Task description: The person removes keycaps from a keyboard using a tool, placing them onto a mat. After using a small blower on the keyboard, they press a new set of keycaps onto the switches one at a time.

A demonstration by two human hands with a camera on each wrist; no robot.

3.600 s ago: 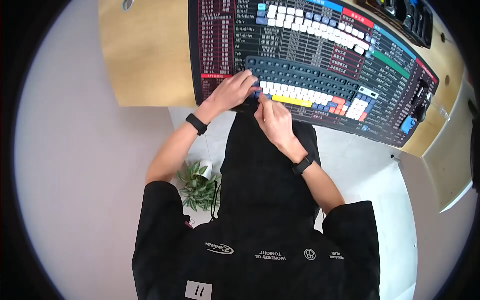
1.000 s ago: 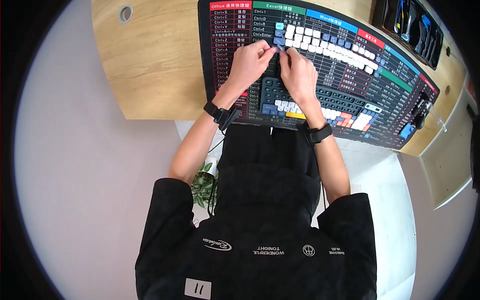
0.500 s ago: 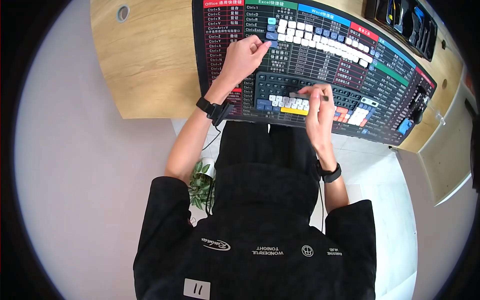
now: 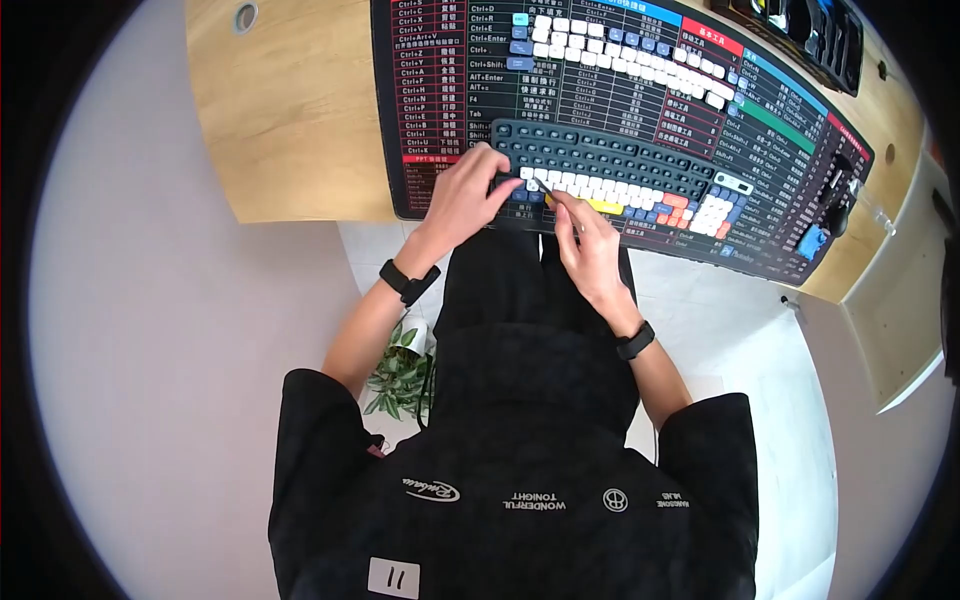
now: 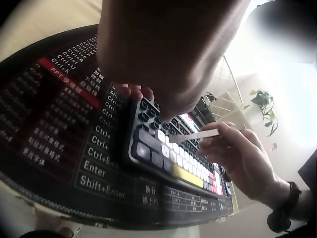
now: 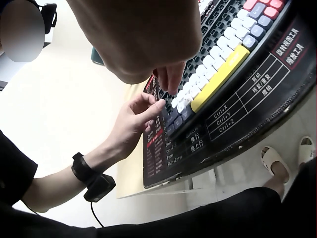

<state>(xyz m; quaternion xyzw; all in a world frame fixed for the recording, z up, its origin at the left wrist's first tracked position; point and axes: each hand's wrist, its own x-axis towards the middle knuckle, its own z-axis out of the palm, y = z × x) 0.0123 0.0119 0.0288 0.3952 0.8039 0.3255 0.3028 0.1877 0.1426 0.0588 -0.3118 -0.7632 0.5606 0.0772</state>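
The dark keyboard point(image 4: 590, 150) lies near the mat's front edge, its upper rows bare of caps. White keycaps point(image 4: 610, 190), a yellow spacebar point(image 6: 220, 82) and orange keys point(image 4: 677, 203) fill its lower rows. My right hand point(image 4: 592, 250) pinches a slim flat metal tool point(image 5: 198, 135), its tip at the white keycaps near the keyboard's left end. My left hand point(image 4: 468, 197) is bent around that end, fingers near the upper corner and thumb tip beside the white caps. Beyond the keyboard, removed keycaps point(image 4: 640, 65) lie in rows, with a wide blue keycap point(image 4: 519, 63) at left.
A black desk mat point(image 4: 430, 110) printed with shortcuts covers much of the wooden desk point(image 4: 290, 120). A black tray of tools point(image 4: 815, 40) stands at the far right. Small items, including a blue one point(image 4: 813, 241), lie on the mat's right side.
Both hands were at the removed keycaps a second ago. The right hand returned to the keyboard first with the metal tool; the left followed, leaving a wide blue keycap at the rows' left end.
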